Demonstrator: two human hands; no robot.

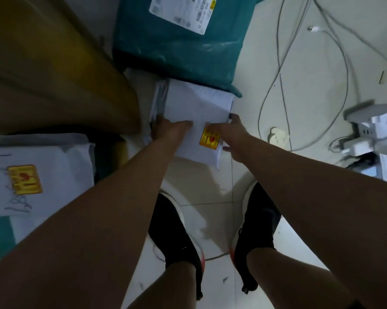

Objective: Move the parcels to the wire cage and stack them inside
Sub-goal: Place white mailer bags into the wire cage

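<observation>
Your left hand [169, 129] grips the left edge of the white parcel [192, 105] and your right hand [231, 134] grips its right edge. It lies on the floor [310, 74] just ahead of your shoes, its far end tucked under the teal parcel [165, 41]. Its yellow sticker [209, 139] bears a red mark; the print is too blurred to read. The teal parcel's shipping label [183, 12] shows barcodes, the text illegible. The second white parcel [54, 170] at your left carries a handwritten scrawl that seems to start "18".
</observation>
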